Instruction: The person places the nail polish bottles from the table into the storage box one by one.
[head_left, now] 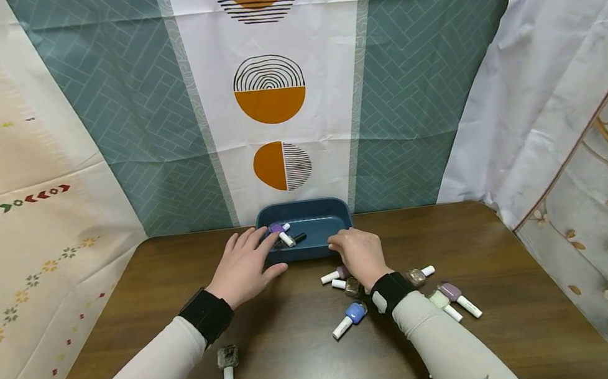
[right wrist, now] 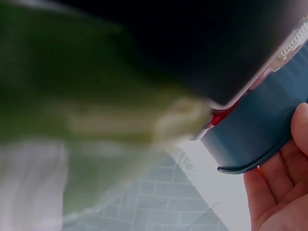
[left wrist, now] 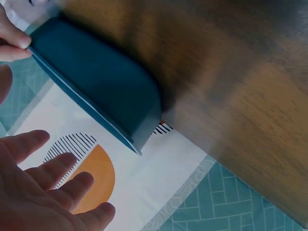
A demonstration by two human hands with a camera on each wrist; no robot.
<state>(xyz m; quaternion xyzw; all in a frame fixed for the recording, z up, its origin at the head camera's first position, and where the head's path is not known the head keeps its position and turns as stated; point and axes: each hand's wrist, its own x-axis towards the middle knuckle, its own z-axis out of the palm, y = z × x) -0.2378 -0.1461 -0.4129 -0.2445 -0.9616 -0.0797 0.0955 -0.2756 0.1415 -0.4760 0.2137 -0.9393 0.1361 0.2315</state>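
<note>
At the back of the table stands a dark blue tray (head_left: 320,230) with several nail polish bottles inside, among them a purple one (head_left: 275,228). My right hand (head_left: 361,257) pinches the tray's front wall near its right corner. The right wrist view shows the thumb on the outside of the wall and the fingers (right wrist: 278,178) behind the rim. My left hand (head_left: 248,269) hovers by the tray's left front corner, empty, with spread fingers; the left wrist view shows them (left wrist: 53,168) apart from the tray.
Near my right hand lie a blue polish bottle (head_left: 356,312), a brown glitter one (head_left: 353,287), a pale green one (head_left: 439,299) and a mauve one (head_left: 450,290). A dark glitter bottle (head_left: 227,356) lies by my left forearm. A patterned curtain (head_left: 159,106) hangs behind the table.
</note>
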